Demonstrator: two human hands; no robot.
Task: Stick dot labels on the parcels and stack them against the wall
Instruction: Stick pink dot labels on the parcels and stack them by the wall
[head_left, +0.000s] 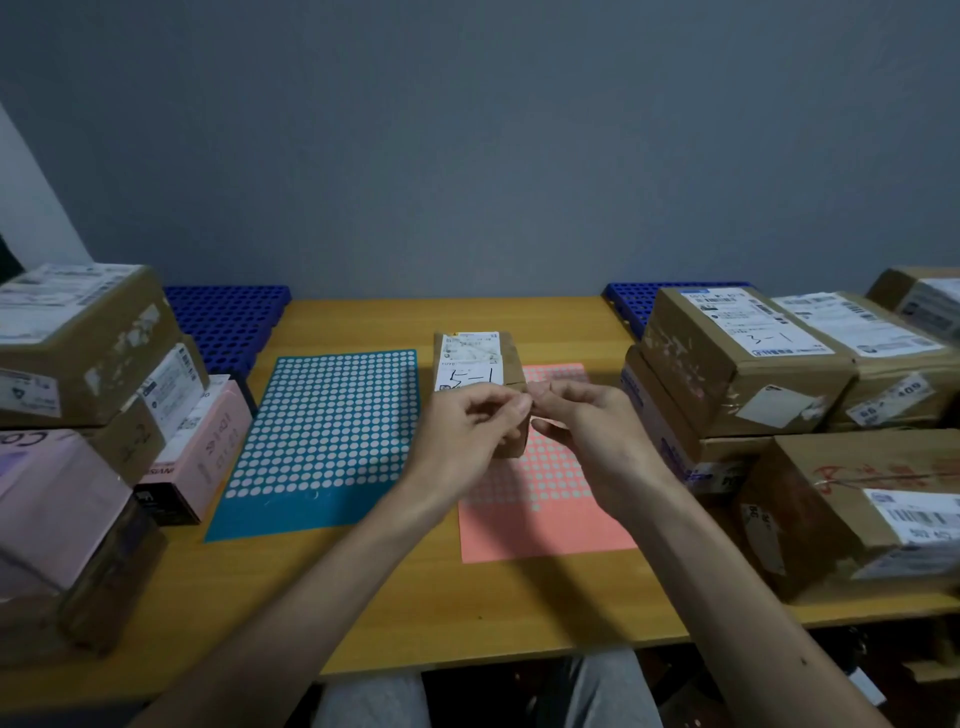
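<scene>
The small parcel (475, 364) stands mid-table, long axis running twelve to six, just at eleven o'clock of where the left hand (467, 431) and right hand (587, 431), equally near, pinch fingertips together on something too small to tell.

Wooden desk (363, 597), back edge against the grey wall (467, 156).

Mid-desk: teal dot-label sheet (332, 426) lies flat. Pink dot-label sheet (545, 525) lies just to its right, reaching nearer the front edge. Small brown cardboard parcel (511, 364) stands over the pink sheet's back left corner.

Left hand (467, 431) and right hand (587, 436) meet at the fingertips in front of that parcel, above the pink sheet.

Left edge: stack of cardboard and pink parcels (88, 343). Beside it at the back edge, a blue perforated plastic tray (228, 322).

Right edge: stacked cardboard parcels (737, 364), the rear ones lying on a second blue perforated tray (628, 301).
</scene>
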